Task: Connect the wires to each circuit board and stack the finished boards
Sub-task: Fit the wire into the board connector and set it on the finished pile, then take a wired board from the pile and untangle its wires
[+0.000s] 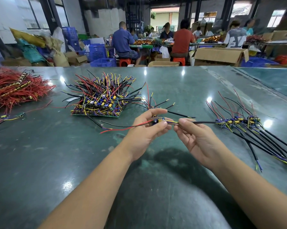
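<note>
Head view: left hand (146, 128) grips circuit board (158, 121); right hand (194, 138) pinches black cable (204, 122); no legible writing.

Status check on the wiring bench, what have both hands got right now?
Left hand grips small circuit board. Right hand pinches black cable at the board's edge. Row of wired boards lies to the right, stack of boards to the left. Nothing blocking.

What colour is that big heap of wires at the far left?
Red wires, seen in the head view.
</note>
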Demonstrator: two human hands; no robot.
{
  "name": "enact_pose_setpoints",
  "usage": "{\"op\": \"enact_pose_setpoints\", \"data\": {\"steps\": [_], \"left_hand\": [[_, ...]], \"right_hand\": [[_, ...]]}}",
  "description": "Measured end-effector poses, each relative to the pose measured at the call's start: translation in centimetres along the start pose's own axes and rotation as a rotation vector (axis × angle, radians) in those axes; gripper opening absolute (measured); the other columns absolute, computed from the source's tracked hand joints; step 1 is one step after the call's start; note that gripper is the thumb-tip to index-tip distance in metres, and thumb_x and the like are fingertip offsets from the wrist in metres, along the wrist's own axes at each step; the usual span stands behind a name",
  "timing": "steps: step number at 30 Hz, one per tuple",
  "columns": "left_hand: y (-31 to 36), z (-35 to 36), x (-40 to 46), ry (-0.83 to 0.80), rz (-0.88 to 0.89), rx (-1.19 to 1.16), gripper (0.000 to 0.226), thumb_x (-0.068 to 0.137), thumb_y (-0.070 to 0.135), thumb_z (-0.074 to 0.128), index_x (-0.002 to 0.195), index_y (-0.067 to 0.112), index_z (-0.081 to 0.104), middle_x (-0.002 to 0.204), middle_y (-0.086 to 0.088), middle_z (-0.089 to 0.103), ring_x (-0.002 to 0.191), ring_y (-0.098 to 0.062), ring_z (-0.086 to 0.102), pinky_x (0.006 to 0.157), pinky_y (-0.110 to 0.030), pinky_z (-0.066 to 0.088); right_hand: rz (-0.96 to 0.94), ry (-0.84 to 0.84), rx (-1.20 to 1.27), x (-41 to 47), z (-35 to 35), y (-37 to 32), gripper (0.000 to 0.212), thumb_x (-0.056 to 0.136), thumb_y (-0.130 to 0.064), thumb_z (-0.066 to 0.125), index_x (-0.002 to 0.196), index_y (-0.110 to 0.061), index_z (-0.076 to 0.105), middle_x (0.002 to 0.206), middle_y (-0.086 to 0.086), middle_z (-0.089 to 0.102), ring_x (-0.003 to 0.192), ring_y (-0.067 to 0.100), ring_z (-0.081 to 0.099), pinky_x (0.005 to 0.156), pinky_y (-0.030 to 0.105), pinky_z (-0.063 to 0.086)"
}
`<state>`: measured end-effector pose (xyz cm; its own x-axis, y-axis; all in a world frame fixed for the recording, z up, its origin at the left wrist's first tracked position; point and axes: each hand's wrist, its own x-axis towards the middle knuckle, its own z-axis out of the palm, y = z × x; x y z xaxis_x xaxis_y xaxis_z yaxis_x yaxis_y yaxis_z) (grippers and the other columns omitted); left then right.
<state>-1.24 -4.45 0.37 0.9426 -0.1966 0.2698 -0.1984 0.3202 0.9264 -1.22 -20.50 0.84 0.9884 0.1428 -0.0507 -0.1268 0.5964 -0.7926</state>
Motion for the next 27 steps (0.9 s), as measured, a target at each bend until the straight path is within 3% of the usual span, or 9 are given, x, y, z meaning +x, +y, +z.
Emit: {"op": "enact_pose_setpoints", "data": {"steps": [3,6,9,12,14,17,21,27], "left_hand": [[-0.1,0.0,-0.1,-0.032,0.084,0.32,0.027,0.086,-0.011,0.058,0.1,0.012,0.064,0.09,0.0,0.07,0.083,-0.008,0.065,0.079,-0.018,0.049],[-0.4,0.4,0.0,-0.025,0.159,0.599,0.024,0.084,-0.006,0.063,0.093,0.016,0.068,0.085,0.005,0.069,0.077,-0.002,0.059,0.072,-0.013,0.046],[-0.5,0.3,0.0,0.025,0.034,0.383,0.022,0.085,-0.005,0.062,0.094,0.015,0.068,0.086,-0.002,0.072,0.08,-0.007,0.065,0.077,-0.018,0.052],[-0.2,0.1,0.3,0.024,-0.183,-0.067,0.02,0.094,-0.001,0.047,0.097,0.005,0.066,0.085,-0.011,0.072,0.077,-0.016,0.07,0.073,-0.021,0.056],[0.1,0.0,0.3,0.039,-0.258,-0.208,0.023,0.096,0.002,0.041,0.098,0.002,0.064,0.083,-0.013,0.073,0.074,-0.017,0.071,0.068,-0.022,0.056],[0.2,0.1,0.2,0.054,-0.302,-0.232,0.023,0.098,0.005,0.04,0.097,0.003,0.063,0.082,-0.013,0.073,0.073,-0.019,0.071,0.064,-0.023,0.057],[-0.1,0.1,0.2,0.074,-0.315,-0.188,0.02,0.097,0.007,0.044,0.098,0.006,0.064,0.085,-0.012,0.073,0.078,-0.02,0.072,0.067,-0.023,0.058],[-0.7,0.3,0.1,0.115,-0.211,-0.046,0.019,0.084,-0.008,0.06,0.094,0.007,0.065,0.081,-0.01,0.073,0.072,-0.014,0.07,0.067,-0.019,0.055]], "right_hand": [[0.156,0.072,-0.003,0.0,-0.2,-0.2,0.005,0.082,-0.003,0.063,0.078,-0.001,0.061,0.065,0.008,0.068,0.058,0.011,0.067,0.054,0.014,0.054],[0.252,0.129,0.054,0.0,-0.4,-0.2,0.009,0.084,0.002,0.061,0.074,0.001,0.061,0.063,0.01,0.066,0.053,0.012,0.066,0.05,0.015,0.053],[0.196,0.091,0.073,0.0,-0.4,-0.2,0.012,0.085,0.004,0.058,0.075,-0.002,0.058,0.063,0.009,0.068,0.056,0.011,0.067,0.056,0.014,0.055],[0.082,0.035,0.01,0.1,-0.3,-0.1,0.012,0.085,0.004,0.058,0.077,-0.005,0.057,0.065,0.006,0.067,0.059,0.01,0.067,0.06,0.013,0.055],[0.005,0.004,-0.059,0.1,-0.3,0.0,0.014,0.084,0.007,0.058,0.078,-0.005,0.057,0.068,0.004,0.065,0.062,0.01,0.067,0.061,0.014,0.054],[-0.109,-0.014,-0.219,0.1,-0.3,0.4,0.015,0.083,0.008,0.06,0.079,-0.006,0.058,0.068,0.003,0.062,0.066,0.012,0.064,0.065,0.017,0.053],[-0.285,0.029,-0.516,-0.1,-0.1,0.7,0.016,0.081,0.006,0.066,0.077,-0.008,0.06,0.069,0.005,0.064,0.061,0.005,0.061,0.058,0.012,0.046],[-0.297,0.058,-0.504,-0.1,0.0,1.0,0.012,0.082,0.003,0.067,0.079,-0.007,0.062,0.071,0.006,0.066,0.064,0.007,0.063,0.061,0.013,0.048]]}}
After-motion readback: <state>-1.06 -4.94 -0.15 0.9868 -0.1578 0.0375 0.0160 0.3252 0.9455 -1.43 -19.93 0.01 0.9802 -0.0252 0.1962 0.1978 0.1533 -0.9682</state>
